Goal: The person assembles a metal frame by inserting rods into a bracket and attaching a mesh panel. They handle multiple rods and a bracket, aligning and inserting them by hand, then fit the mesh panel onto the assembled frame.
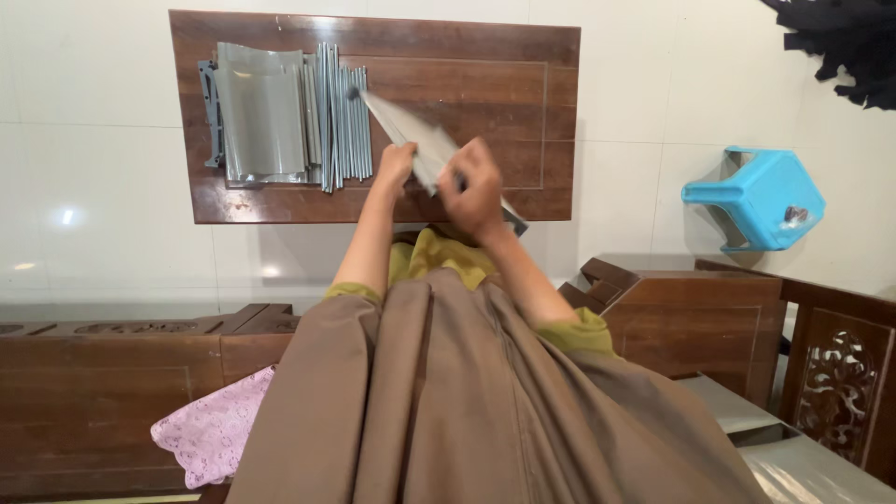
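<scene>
Grey panel (411,131) seemingly gripped between left hand (394,168) and right hand (476,191)

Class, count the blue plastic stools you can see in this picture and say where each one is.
1. The blue stool lies tipped on the white floor, right of the wooden table, beyond the carved wooden furniture. Others may be outside the view.

Beside the stack of grey plastic slats (341,117) – smooth, faintly glossy – the table (485,84) shows polished brown wood; the stool (754,198) beyond the table is shiny blue plastic.
</scene>
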